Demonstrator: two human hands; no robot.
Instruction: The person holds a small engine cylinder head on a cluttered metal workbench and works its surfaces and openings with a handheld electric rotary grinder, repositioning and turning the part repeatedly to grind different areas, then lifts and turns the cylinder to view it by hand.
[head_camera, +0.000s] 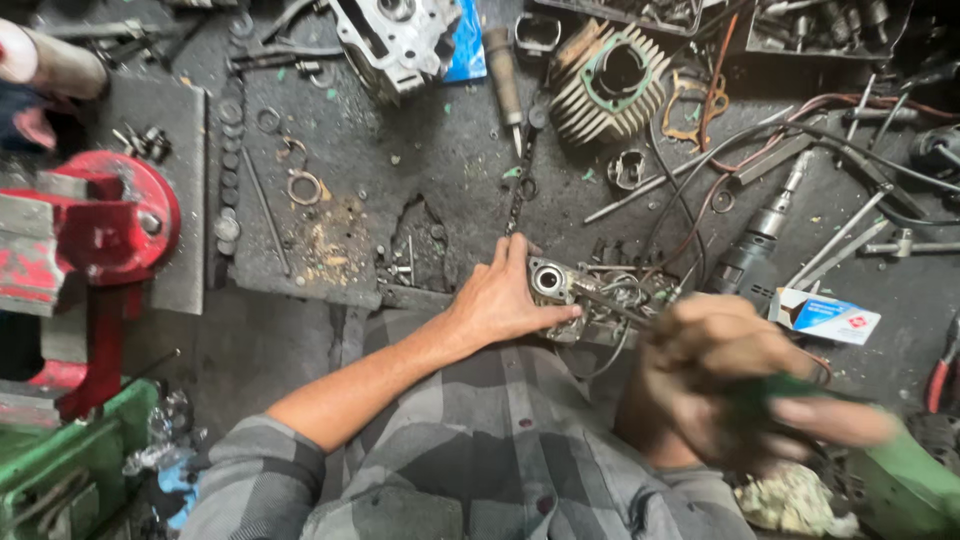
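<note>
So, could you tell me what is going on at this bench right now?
A person in a grey checked shirt is working at a cluttered, greasy workbench. Their left hand steadies a small metal engine part at the bench edge. Their right hand, blurred by motion, grips a green-handled tool whose shaft points into that part. A finned cylinder, a power drill and a red vise lie around them.

Right hand (735, 375) is motion-blurred; its grip and the green-handled tool (800, 395) in it cannot be made out clearly. Left hand (505, 295) covers the near-left side of the small metal engine part (575, 290). Red vise (70, 240) is cut off by the left edge.
</note>
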